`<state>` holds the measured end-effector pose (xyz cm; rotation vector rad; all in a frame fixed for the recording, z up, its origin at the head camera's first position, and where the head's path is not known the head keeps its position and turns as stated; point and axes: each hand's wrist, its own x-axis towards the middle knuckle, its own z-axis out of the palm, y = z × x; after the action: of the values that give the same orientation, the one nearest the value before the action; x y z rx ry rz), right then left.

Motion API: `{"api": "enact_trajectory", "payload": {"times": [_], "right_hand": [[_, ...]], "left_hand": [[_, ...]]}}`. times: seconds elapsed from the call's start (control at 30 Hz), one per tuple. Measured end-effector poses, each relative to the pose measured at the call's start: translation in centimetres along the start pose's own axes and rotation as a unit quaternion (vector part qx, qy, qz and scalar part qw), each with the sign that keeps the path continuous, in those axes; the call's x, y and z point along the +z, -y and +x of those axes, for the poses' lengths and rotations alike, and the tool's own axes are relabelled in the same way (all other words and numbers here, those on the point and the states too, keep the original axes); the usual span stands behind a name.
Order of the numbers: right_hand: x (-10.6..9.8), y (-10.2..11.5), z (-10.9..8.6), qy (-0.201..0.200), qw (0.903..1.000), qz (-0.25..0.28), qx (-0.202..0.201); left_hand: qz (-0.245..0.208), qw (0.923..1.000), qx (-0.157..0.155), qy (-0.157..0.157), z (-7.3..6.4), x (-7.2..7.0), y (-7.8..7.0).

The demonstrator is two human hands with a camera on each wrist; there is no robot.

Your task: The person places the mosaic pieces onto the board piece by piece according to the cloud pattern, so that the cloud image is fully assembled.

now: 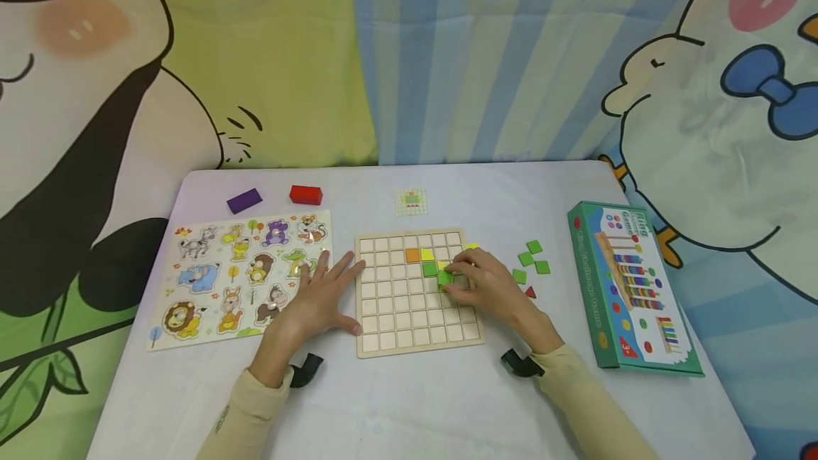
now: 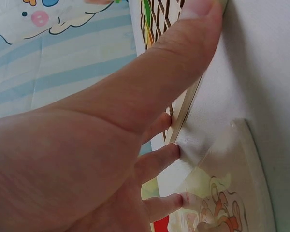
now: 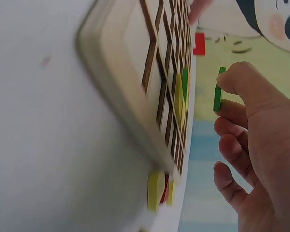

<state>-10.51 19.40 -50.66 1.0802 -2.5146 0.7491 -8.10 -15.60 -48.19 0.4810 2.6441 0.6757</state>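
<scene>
A wooden grid board (image 1: 393, 321) lies flat on the white table. Fingers spread, my left hand (image 1: 317, 304) rests along the board's left side; in the left wrist view the thumb and fingertips reach its edge. Over the board, my right hand (image 1: 492, 288) pinches a green square tile (image 3: 219, 90) between thumb and forefinger, seen clear of the board in the right wrist view. In the grid lie an orange tile (image 1: 412, 255), a yellow tile (image 1: 427, 254), a green tile (image 1: 430, 269) and another yellow tile (image 1: 442, 265), partly hidden by the right hand.
Right of the board are several loose green tiles (image 1: 526, 259) and a red triangle (image 1: 530, 292). A small pattern card (image 1: 411, 201) lies behind it. An animal puzzle (image 1: 217, 279), purple block (image 1: 244, 201) and red block (image 1: 305, 195) are left; a green toy box (image 1: 633, 289) stands right.
</scene>
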Motion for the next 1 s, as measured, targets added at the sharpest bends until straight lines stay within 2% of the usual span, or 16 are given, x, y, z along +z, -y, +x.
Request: {"api": "enact_trajectory", "payload": {"times": [0.13, 0.37, 0.67, 1.0], "right_hand": [[1.1, 0.5, 0.6, 0.026, 0.9996, -0.014, -0.003], [1.8, 0.6, 0.5, 0.056, 0.9981, -0.026, 0.003], [2.0, 0.6, 0.4, 0.063, 0.9976, -0.026, 0.011], [2.1, 1.0, 0.3, 0.072, 0.9970, -0.003, 0.027]], "left_hand": [[0.004, 1.0000, 0.003, 0.001, 0.1, 0.1, -0.1], [-0.004, 0.9999, 0.009, -0.005, 0.1, 0.0, -0.1], [-0.003, 1.0000, -0.002, -0.002, 0.1, 0.1, 0.1], [0.000, 1.0000, 0.002, -0.002, 0.1, 0.1, 0.2]]}}
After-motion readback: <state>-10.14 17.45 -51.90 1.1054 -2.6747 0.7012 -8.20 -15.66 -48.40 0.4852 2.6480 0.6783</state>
